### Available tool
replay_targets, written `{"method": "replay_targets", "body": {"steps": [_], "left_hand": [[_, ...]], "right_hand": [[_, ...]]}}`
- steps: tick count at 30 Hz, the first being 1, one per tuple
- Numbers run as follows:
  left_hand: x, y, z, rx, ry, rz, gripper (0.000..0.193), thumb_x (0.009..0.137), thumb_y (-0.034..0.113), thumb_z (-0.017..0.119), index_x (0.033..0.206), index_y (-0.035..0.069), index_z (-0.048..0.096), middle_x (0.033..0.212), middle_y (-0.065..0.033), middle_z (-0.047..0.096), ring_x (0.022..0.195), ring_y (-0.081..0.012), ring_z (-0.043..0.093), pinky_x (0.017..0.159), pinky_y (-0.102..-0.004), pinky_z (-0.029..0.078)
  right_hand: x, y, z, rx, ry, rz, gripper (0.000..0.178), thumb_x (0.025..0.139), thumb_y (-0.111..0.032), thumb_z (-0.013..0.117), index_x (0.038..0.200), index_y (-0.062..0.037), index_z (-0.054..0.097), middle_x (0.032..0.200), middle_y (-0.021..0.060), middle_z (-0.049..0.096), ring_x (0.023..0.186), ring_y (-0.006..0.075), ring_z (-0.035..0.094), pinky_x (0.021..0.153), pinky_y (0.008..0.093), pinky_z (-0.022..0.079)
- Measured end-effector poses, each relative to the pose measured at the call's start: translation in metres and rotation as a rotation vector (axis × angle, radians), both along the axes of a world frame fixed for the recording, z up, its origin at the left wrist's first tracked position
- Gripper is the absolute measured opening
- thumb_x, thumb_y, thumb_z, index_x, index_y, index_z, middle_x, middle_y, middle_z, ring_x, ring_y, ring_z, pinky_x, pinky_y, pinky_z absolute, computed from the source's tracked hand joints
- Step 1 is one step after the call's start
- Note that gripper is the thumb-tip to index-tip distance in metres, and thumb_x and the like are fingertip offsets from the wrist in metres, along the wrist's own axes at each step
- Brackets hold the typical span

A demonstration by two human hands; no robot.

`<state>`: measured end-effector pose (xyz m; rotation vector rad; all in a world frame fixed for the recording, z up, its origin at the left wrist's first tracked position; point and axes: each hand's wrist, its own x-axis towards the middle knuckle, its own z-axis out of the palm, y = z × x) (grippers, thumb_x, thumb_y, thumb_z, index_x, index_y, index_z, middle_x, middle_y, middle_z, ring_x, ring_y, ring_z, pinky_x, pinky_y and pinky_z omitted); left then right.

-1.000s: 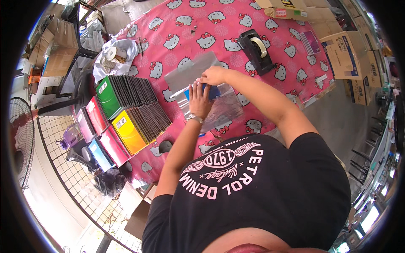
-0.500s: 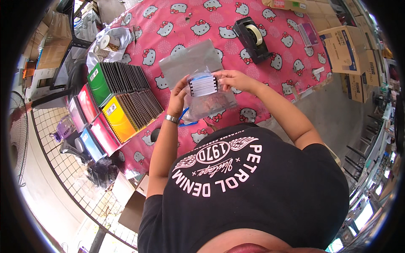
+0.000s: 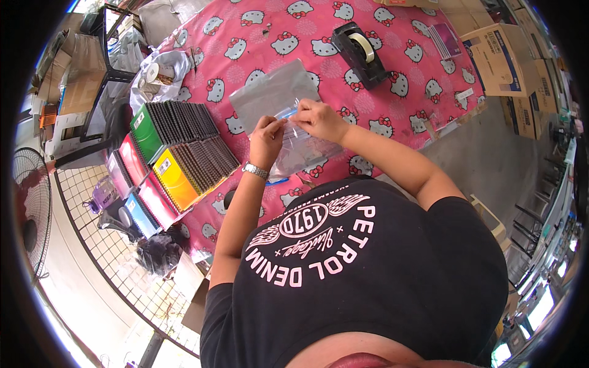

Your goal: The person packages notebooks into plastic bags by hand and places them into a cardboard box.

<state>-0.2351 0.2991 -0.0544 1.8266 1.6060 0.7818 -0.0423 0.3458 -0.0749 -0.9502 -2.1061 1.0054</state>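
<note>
A clear plastic bag (image 3: 292, 134) with a bundle of spiral notebooks inside is between my two hands. My left hand (image 3: 267, 138) pinches the bag's upper edge on the left, fingers curled. The fingers of my right hand (image 3: 323, 120) are closed on the same edge at the right, and a bit of clear plastic sticks up past them. A blue patch shows at the bag's top between the hands. Beneath the bag lies a flat grey plastic sheet (image 3: 270, 91). My hands cover part of the bundle.
Spiral notebooks stand in stacks at the left, green (image 3: 145, 132) and yellow (image 3: 175, 178) among them. A black tape dispenser (image 3: 362, 58) sits beyond my right hand. Cardboard boxes (image 3: 497, 61) are at the right; a fan (image 3: 30, 208) is far left.
Both hands have come closer together over the bag's upper edge. The bundle, which faced up plainly before, is now mostly covered, and the right hand has turned over it.
</note>
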Motion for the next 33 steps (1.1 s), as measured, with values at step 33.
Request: {"method": "replay_targets", "body": {"steps": [33], "left_hand": [[-0.014,0.022,0.001,-0.281,0.012,-0.02,0.047,0.063,0.017,0.082,0.105,0.007,0.065,0.103,-0.0089,0.065,0.106,-0.0281,0.052,0.093,-0.0374,0.04]], "right_hand": [[0.201,0.086,-0.035,-0.523,-0.159,-0.644,0.02,0.085,-0.022,0.069,0.093,-0.0046,0.067,0.076,0.0029,0.059,0.075,0.0174,0.059,0.071,0.0335,0.05]]}}
